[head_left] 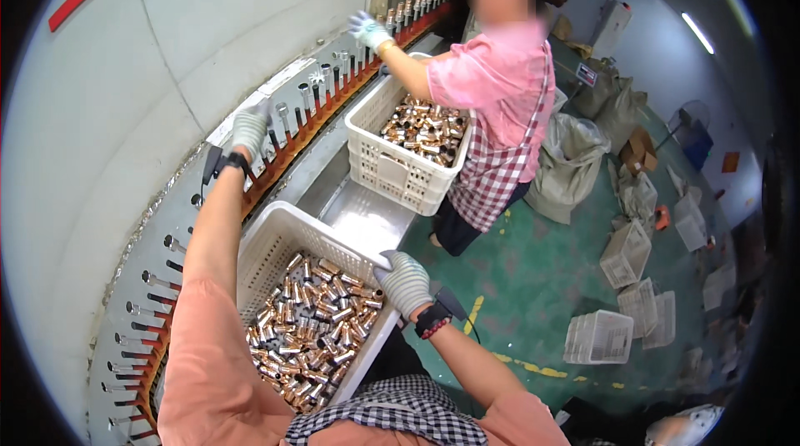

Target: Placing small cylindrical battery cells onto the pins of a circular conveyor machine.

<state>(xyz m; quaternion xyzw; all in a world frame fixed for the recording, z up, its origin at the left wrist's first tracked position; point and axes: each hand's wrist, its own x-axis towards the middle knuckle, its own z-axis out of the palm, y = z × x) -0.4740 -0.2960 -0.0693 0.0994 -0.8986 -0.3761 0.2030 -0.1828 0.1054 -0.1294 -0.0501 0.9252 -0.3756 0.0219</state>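
Note:
My left hand [252,127], in a striped grey-white glove, reaches to a curved row of upright holders [287,144]. Its fingers look closed together among the holders, and what they hold, if anything, is hidden. My right hand [405,281], gloved the same way, grips the right rim of a white plastic crate [275,225] in front of me. Many small shiny copper- and silver-coloured metal caps [308,321] lie loose in that crate. Several silver caps [304,96] sit on the holders just beyond my left hand.
A co-worker [500,96] in pink stands ahead, one gloved hand [367,32] at the line, beside a second crate [392,167] of caps. Sacks [571,167] and white crates [598,338] stand on the green floor [517,288]. A pale wall [208,37] borders the line.

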